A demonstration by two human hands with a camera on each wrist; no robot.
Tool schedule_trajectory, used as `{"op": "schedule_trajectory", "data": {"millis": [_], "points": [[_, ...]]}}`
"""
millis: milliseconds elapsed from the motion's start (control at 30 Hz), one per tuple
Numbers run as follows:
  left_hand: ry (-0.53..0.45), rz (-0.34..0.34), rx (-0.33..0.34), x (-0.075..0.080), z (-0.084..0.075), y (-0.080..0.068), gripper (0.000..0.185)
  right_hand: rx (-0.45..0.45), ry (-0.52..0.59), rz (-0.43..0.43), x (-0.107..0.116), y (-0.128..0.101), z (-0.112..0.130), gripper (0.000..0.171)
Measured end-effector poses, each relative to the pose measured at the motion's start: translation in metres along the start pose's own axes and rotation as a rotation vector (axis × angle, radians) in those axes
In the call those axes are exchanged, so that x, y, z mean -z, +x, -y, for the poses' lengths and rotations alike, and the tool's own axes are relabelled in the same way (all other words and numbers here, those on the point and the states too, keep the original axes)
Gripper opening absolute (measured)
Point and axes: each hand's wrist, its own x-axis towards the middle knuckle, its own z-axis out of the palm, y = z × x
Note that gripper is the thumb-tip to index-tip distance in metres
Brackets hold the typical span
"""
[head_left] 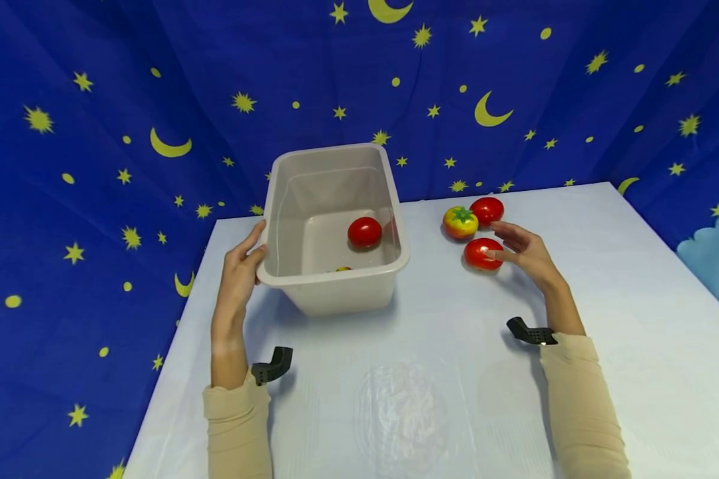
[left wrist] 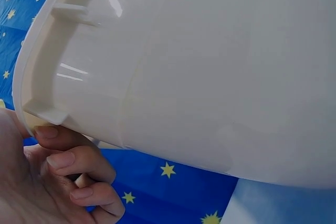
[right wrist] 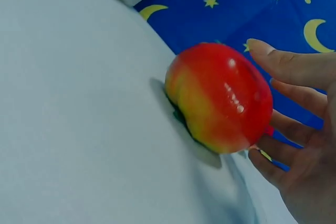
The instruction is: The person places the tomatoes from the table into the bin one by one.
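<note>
My left hand (head_left: 238,269) grips the left rim of a light grey plastic bin (head_left: 335,293), its thumb on one side and fingers curled under the lip in the left wrist view. Inside the bin lies a red tomato (head_left: 364,233), and a small yellow-red bit (head_left: 343,269) of another thing peeks above the near wall. At the right, my right hand (head_left: 530,256) reaches round a shiny red tomato (head_left: 482,255), fingers spread and loosely bent. In the right wrist view that tomato (right wrist: 220,98) shows a yellow patch and rests on the table, the thumb apart from it.
Just behind stand a yellow-red tomato with a green star-shaped top (head_left: 460,223) and another red tomato (head_left: 487,210). A white-covered table (head_left: 431,372) carries everything. A blue curtain (head_left: 311,80) with yellow stars and moons hangs along the back and left.
</note>
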Motion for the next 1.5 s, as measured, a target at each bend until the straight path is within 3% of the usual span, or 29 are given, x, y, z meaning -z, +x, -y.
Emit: {"op": "schedule_trajectory", "data": {"millis": [367, 533, 667, 800, 1000, 1267, 1500], "points": [[-0.032, 0.0, 0.032, 0.002, 0.006, -0.003, 0.05, -0.075, -0.03, 0.051, 0.002, -0.006, -0.017, 0.07], [-0.111, 0.005, 0.002, 0.004, 0.007, -0.003, 0.059, -0.078, 0.015, 0.094, 0.003, -0.005, -0.017, 0.073], [-0.08, 0.044, -0.018, 0.004, 0.005, -0.003, 0.053, -0.097, 0.014, 0.115, 0.003, -0.005, -0.018, 0.072], [-0.021, 0.105, -0.003, 0.005, 0.0, -0.005, 0.051, -0.123, 0.004, 0.103, 0.003, -0.006, -0.02, 0.071], [-0.019, 0.143, -0.021, 0.007, -0.001, -0.005, 0.051, -0.141, -0.002, 0.091, 0.004, -0.005, -0.02, 0.073], [-0.027, 0.151, -0.025, 0.007, -0.001, -0.003, 0.052, -0.118, 0.003, 0.009, 0.007, -0.008, -0.021, 0.069], [-0.027, 0.149, -0.025, 0.007, -0.001, -0.003, 0.052, -0.099, 0.011, -0.059, 0.009, -0.009, -0.006, 0.067]]}}
